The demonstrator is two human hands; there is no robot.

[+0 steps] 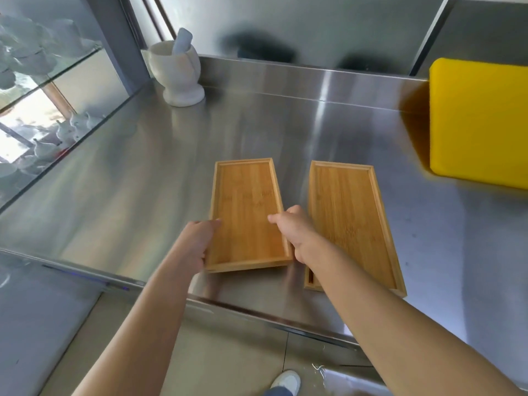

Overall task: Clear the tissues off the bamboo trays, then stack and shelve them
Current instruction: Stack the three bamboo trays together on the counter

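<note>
Bright, even daylight fills the scene — strongest from the glass at the left, which is washed out. The steel counter (285,132) carries a pale vertical streak of glare and a yellow reflection beside the cutting board (480,121). Wide-angle distortion bows the edges; everything looks slightly soft — the far wall's dark reflections are smeared.

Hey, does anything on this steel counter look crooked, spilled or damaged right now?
Nothing looks spilled or broken. The left tray, gripped by the left hand and right hand, sits slightly angled to the right tray. No tissues show on either.
</note>
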